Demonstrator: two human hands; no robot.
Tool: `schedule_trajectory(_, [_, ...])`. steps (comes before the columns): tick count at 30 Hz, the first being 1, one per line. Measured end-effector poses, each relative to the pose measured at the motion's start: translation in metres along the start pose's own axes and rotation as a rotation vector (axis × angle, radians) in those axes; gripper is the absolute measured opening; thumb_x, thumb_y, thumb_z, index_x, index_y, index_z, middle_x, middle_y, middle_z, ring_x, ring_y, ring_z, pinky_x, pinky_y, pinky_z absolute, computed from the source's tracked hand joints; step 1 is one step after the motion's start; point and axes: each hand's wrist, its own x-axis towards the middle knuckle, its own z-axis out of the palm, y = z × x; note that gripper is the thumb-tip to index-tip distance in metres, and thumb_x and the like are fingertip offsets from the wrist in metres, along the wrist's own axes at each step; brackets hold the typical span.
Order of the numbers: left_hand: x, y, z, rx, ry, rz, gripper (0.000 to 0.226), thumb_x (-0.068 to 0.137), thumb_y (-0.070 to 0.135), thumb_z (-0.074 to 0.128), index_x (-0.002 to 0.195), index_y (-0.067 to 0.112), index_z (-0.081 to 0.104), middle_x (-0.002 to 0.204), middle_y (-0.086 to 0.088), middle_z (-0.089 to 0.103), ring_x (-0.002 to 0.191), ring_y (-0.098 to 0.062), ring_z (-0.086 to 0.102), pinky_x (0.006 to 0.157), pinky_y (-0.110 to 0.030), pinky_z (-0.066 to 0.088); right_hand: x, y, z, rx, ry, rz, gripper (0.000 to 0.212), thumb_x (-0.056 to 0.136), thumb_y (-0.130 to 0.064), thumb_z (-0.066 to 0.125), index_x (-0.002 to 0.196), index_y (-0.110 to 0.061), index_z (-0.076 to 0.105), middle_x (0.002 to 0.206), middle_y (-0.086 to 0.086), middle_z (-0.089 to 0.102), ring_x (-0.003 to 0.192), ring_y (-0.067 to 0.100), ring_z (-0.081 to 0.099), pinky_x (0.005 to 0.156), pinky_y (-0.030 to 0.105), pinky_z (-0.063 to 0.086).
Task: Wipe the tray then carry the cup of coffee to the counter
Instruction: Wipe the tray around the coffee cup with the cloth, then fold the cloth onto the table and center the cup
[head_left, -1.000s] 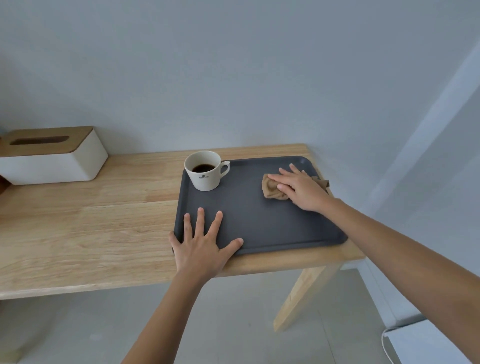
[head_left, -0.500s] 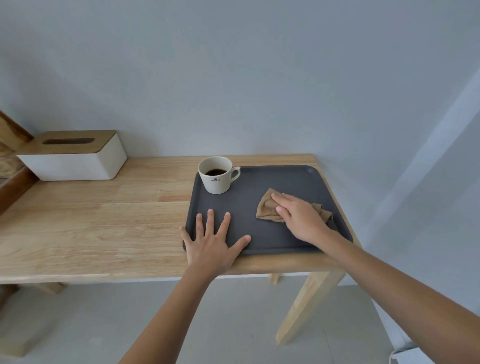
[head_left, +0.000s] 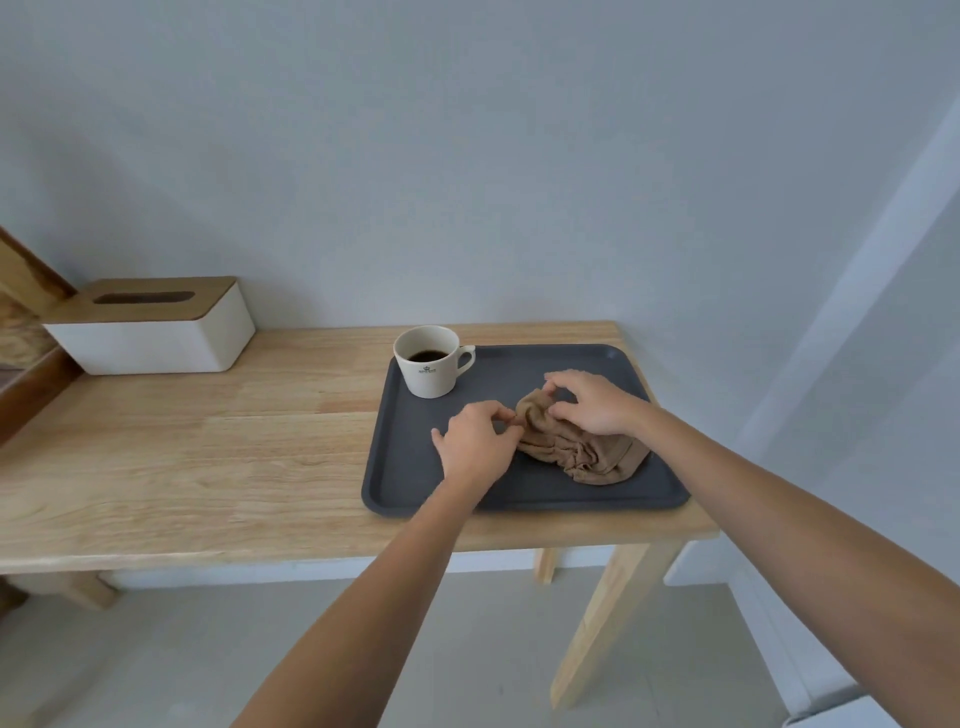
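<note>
A dark grey tray (head_left: 415, 483) lies at the right end of a wooden table (head_left: 208, 447). A white cup of black coffee (head_left: 428, 364) stands upright in the tray's far left corner, handle to the right. A crumpled brown cloth (head_left: 582, 449) rests on the middle of the tray. My left hand (head_left: 475, 447) pinches the cloth's left edge with thumb and fingertips. My right hand (head_left: 597, 402) grips the cloth's top from above. Both hands are a short way right of the cup, not touching it.
A white tissue box with a wooden lid (head_left: 150, 325) stands at the table's back left. Dark wooden furniture (head_left: 26, 364) shows at the far left edge. A pale wall runs behind the table. Tiled floor (head_left: 208, 649) lies below.
My left hand has lifted off the tray's front left part and moved right to pinch the cloth. My right hand has changed from pressing flat to gripping the cloth.
</note>
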Motion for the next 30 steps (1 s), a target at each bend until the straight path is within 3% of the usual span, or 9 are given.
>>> schedule_trajectory(2, [0.006,0.004,-0.016,-0.244,-0.104,0.025,0.005,0.077,0.022,0.071,0.078,0.026,0.07,0.085,0.006,0.072,0.085,-0.012,0.066,0.088,-0.039,0.05,-0.007,-0.003,-0.012,0.271,-0.011,0.012,0.013,0.085,-0.01,0.06,0.093,-0.02,0.061,0.103,0.008,0.068,0.096,0.019,0.059,0.09,0.042,0.045])
schedule_trajectory(4, [0.011,0.014,-0.038,-0.31,-0.206,0.107,0.004,0.079,0.014,0.072,0.083,0.016,0.071,0.08,0.0,0.071,0.075,-0.01,0.063,0.068,-0.025,0.048,-0.014,-0.006,-0.026,0.513,-0.075,-0.015,0.02,0.082,-0.003,0.059,0.091,-0.021,0.059,0.082,0.012,0.062,0.079,0.021,0.053,0.077,0.04,0.043])
schedule_trajectory(8, [0.016,0.05,-0.089,-0.261,-0.306,0.283,0.013,0.082,0.009,0.071,0.093,0.004,0.072,0.079,-0.008,0.071,0.066,-0.003,0.062,0.066,-0.016,0.048,-0.021,-0.022,-0.051,0.654,-0.301,-0.13,0.057,0.083,0.007,0.053,0.127,-0.029,0.059,0.113,0.013,0.066,0.098,0.018,0.06,0.085,0.027,0.046])
schedule_trajectory(11, [0.017,0.068,-0.124,-0.155,-0.264,0.374,0.014,0.082,0.008,0.07,0.096,0.006,0.074,0.071,0.005,0.067,0.054,0.007,0.054,0.058,-0.009,0.041,-0.022,-0.042,-0.068,0.44,-0.313,-0.197,0.02,0.085,-0.016,0.068,0.103,-0.008,0.07,0.097,0.008,0.066,0.091,0.018,0.058,0.087,0.032,0.042])
schedule_trajectory(13, [0.018,0.073,-0.147,-0.103,-0.22,0.424,0.013,0.083,0.01,0.069,0.095,0.011,0.075,0.076,0.011,0.069,0.064,0.007,0.058,0.066,-0.011,0.046,-0.022,-0.054,-0.077,0.293,-0.234,-0.236,0.043,0.078,-0.037,0.076,0.09,0.002,0.066,0.083,0.012,0.057,0.081,0.02,0.051,0.083,0.034,0.037])
schedule_trajectory(18, [0.016,0.049,-0.2,-0.01,-0.086,0.435,0.012,0.086,0.008,0.064,0.092,0.014,0.072,0.085,0.004,0.071,0.078,-0.008,0.063,0.085,-0.032,0.052,-0.02,-0.096,-0.074,0.285,-0.076,-0.312,0.02,0.081,-0.023,0.075,0.098,-0.015,0.071,0.105,-0.002,0.073,0.097,0.007,0.068,0.093,0.023,0.046])
schedule_trajectory(22, [0.007,0.012,-0.233,-0.018,0.012,0.378,0.012,0.089,0.005,0.061,0.095,0.011,0.071,0.092,-0.01,0.072,0.082,-0.014,0.066,0.084,-0.033,0.053,-0.007,-0.133,-0.054,0.234,0.084,-0.393,0.013,0.085,-0.02,0.07,0.085,-0.012,0.06,0.074,0.009,0.068,0.063,0.011,0.061,0.067,0.028,0.05])
schedule_trajectory(25, [-0.005,-0.012,-0.257,-0.075,0.017,0.362,0.013,0.091,0.003,0.059,0.099,0.007,0.069,0.088,-0.007,0.071,0.071,0.002,0.064,0.073,-0.017,0.049,0.0,-0.163,-0.042,0.319,0.094,-0.433,0.009,0.087,-0.016,0.068,0.09,-0.011,0.061,0.075,0.015,0.069,0.067,0.02,0.069,0.073,0.04,0.059])
schedule_trajectory(30, [-0.008,-0.059,-0.304,-0.301,-0.073,0.258,0.021,0.09,0.01,0.061,0.111,0.009,0.064,0.084,-0.007,0.07,0.084,-0.022,0.061,0.082,-0.04,0.052,0.008,-0.208,-0.011,0.595,-0.143,-0.403,0.016,0.092,-0.009,0.061,0.102,0.003,0.058,0.083,0.018,0.068,0.072,0.021,0.07,0.063,0.033,0.059])
